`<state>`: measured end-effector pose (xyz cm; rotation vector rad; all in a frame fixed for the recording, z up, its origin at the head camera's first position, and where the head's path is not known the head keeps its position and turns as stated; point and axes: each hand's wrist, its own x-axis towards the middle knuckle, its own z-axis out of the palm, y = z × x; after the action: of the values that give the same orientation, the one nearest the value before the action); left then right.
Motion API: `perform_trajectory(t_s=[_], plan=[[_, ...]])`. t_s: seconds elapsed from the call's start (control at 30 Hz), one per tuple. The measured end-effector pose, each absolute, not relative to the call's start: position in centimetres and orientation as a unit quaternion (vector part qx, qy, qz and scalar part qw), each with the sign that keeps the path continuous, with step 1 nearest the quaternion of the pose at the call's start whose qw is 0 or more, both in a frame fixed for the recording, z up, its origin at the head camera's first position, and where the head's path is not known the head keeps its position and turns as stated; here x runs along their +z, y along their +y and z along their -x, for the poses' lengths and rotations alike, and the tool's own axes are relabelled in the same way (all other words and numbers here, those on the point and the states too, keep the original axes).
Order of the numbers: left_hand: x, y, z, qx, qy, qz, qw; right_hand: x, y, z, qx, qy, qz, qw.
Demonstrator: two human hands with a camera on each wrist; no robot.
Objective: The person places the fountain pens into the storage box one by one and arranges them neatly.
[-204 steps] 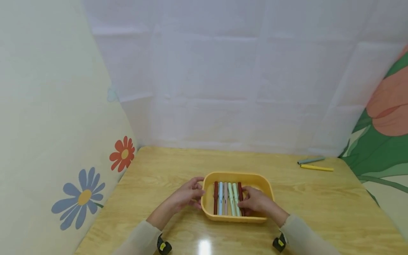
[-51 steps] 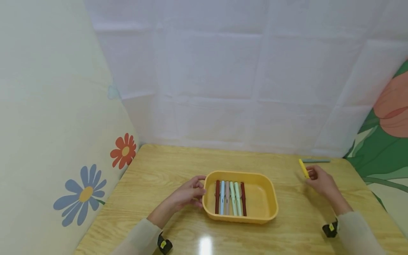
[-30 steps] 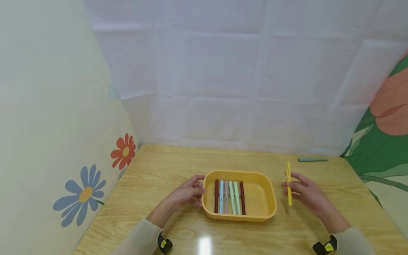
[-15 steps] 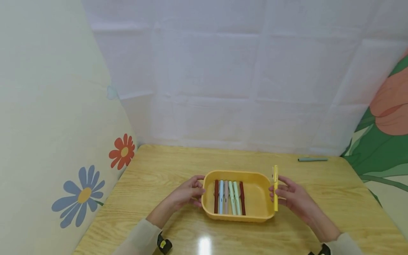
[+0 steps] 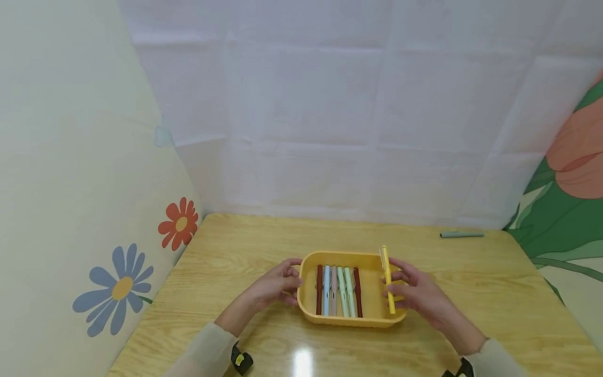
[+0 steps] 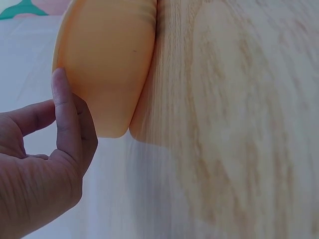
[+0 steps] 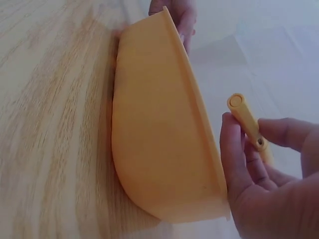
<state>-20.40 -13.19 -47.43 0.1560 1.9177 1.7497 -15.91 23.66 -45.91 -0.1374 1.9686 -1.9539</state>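
A yellow plastic tray stands on the table in the head view. My left hand holds its left end, with fingertips at the rim in the left wrist view. Pinched between thumb and fingers of my right hand is a yellow pen, raised over the right part of the tray. In the right wrist view this pen is just above the rim. Inside lie several capped pens side by side: a dark red pen, a light blue pen, a mauve one, two pale green ones and another dark red pen.
A grey-green pen lies near the back right of the wooden table. A white sheet hangs behind the table. Painted walls rise at both sides.
My right hand took up the yellow pen from the back right, turned it and brought it left over the tray. Earlier it was at the right dark red pen. My left hand stayed put.
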Motion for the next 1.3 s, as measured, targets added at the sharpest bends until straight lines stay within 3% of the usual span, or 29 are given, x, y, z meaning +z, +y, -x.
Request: perform_trajectory(t_s=[0.2, 0.67, 1.3], plan=[[-47.5, -13.2, 20.4, 0.648, 0.711, -0.054, 0.267, -45.1, 22.2, 16.1, -0.660, 0.730, 0.033, 0.173], [-47.0, -13.4, 20.3, 0.645, 0.713, -0.058, 0.268, -45.4, 19.5, 16.9, -0.629, 0.747, 0.030, 0.214], [-47.3, -13.5, 20.3, 0.649, 0.709, -0.066, 0.267, -45.6, 18.7, 17.2, -0.589, 0.769, 0.022, 0.246]])
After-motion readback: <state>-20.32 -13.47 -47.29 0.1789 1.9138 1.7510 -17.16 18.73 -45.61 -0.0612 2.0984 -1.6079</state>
